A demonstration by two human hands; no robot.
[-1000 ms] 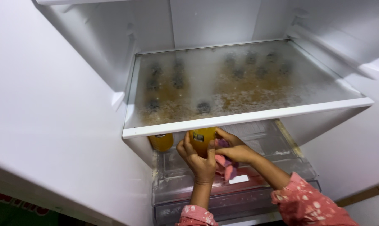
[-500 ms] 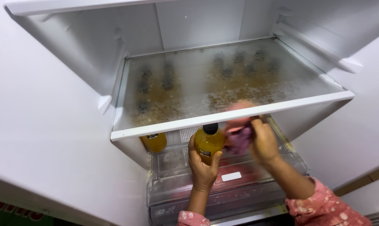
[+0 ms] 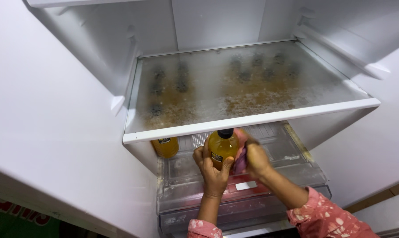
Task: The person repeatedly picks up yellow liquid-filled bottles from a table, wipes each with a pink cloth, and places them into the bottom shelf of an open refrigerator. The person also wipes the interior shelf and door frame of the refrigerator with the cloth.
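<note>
Bottle [image 3: 223, 149] of amber liquid with a black cap sits just under the front edge of the fridge's glass shelf [image 3: 252, 121], the left hand [image 3: 212, 169] wrapped around its lower body in a closed grip. The right hand [image 3: 254, 158] presses a pink cloth [image 3: 240, 155] against its side (wiping goes best with the bottle held upright and steady). A second amber bottle [image 3: 165, 146] stands left; below lies a clear crisper drawer [image 3: 292, 169], and the shelf is stained brown
</note>
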